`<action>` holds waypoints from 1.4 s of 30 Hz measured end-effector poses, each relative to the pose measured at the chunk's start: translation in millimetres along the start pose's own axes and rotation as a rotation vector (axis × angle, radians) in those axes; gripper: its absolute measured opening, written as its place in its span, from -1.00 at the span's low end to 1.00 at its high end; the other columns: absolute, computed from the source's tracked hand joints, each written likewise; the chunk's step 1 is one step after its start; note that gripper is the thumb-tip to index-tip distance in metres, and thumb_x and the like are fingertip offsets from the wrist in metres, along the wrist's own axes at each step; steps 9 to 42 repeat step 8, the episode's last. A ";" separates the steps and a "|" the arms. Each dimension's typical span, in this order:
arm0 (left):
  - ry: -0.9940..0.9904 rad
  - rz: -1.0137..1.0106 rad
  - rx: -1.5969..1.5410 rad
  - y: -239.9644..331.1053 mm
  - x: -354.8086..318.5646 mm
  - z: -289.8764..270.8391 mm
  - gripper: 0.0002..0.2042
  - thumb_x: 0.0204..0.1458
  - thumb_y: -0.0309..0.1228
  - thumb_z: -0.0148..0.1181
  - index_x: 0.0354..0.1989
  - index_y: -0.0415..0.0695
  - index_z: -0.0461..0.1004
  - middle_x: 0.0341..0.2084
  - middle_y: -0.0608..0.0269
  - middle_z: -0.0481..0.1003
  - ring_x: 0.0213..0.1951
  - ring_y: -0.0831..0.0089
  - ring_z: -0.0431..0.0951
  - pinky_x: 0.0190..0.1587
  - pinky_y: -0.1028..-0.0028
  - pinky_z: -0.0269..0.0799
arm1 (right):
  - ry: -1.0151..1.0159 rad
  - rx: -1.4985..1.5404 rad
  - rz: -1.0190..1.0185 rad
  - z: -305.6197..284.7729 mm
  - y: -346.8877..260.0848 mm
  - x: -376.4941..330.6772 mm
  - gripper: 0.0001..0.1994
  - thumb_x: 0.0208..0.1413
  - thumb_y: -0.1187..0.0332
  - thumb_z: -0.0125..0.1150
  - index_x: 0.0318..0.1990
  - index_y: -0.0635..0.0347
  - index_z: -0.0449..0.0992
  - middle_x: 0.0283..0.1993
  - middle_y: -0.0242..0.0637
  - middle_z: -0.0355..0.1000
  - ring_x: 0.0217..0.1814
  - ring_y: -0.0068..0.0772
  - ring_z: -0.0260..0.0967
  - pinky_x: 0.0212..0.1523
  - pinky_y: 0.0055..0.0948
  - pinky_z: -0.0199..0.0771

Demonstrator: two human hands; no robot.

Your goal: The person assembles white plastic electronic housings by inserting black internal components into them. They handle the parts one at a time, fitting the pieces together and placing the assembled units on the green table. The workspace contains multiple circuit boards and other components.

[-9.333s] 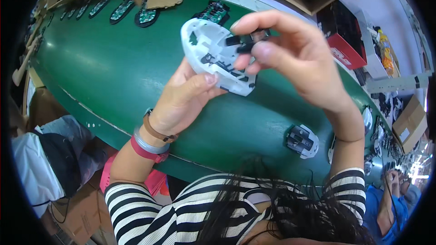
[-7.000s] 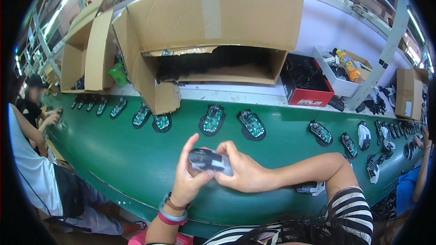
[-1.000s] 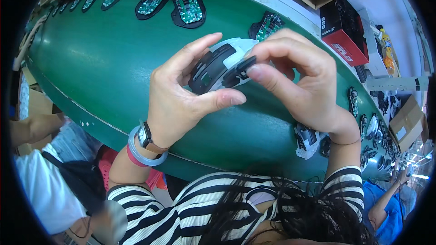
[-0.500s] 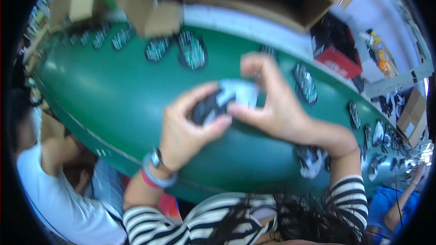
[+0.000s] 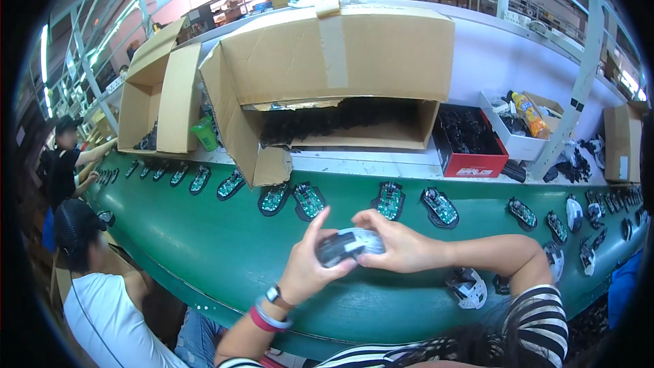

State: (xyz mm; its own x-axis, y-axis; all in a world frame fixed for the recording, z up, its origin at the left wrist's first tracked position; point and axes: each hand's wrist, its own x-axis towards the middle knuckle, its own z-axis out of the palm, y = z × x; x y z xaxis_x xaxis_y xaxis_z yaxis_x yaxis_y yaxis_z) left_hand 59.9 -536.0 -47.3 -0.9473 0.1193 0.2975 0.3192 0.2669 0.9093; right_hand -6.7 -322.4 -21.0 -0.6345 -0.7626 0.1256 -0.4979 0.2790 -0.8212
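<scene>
Between my two hands is a computer mouse (image 5: 349,247), with a black and pale grey body, held slightly above the green belt. My left hand (image 5: 310,264) wraps its left end, thumb along the near side and index finger raised. On its right end, my right hand (image 5: 402,244) pinches the pale shell between thumb and fingers. Just beyond my hands lie black mouse bases with green circuit boards, among them one base (image 5: 308,201) and another base (image 5: 389,200). A pale mouse shell (image 5: 469,289) rests by my right forearm.
The green conveyor belt (image 5: 225,245) carries more mouse bases in a row. Behind it stand a large cardboard box (image 5: 381,48) of black parts, a red box (image 5: 477,167) and a green cup (image 5: 204,133). A co-worker in a white top (image 5: 112,313) sits at the left.
The view has tilted up, bringing the boxes and the shelf behind the belt into sight. My right hand's fingers have come down onto the mouse, which both hands still hold.
</scene>
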 end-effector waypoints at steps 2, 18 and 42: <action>-0.289 0.143 0.221 14.0 30.4 -20.6 -0.20 -0.24 -0.10 0.54 0.23 -0.12 0.36 -0.10 -0.05 0.57 0.03 0.15 0.56 0.09 0.28 0.44 | -0.012 -0.200 -0.017 -12.8 15.5 -27.4 -0.39 0.06 0.29 0.30 0.18 0.33 0.14 0.06 0.21 0.33 0.11 0.12 0.36 0.12 -0.13 0.37; 0.424 0.930 0.841 148.5 318.3 -52.6 -0.64 0.18 -0.17 0.13 0.05 -0.11 0.53 -0.20 -0.16 0.57 -0.15 0.06 0.62 -0.06 0.23 0.48 | -0.204 -0.544 0.069 -20.7 36.5 -73.2 -0.18 0.06 0.03 0.33 0.35 0.21 0.06 0.37 0.09 0.00 0.46 0.15 -0.12 0.31 0.21 0.04; 0.424 0.930 0.841 148.5 318.3 -52.6 -0.64 0.18 -0.17 0.13 0.05 -0.11 0.53 -0.20 -0.16 0.57 -0.15 0.06 0.62 -0.06 0.23 0.48 | -0.204 -0.544 0.069 -20.7 36.5 -73.2 -0.18 0.06 0.03 0.33 0.35 0.21 0.06 0.37 0.09 0.00 0.46 0.15 -0.12 0.31 0.21 0.04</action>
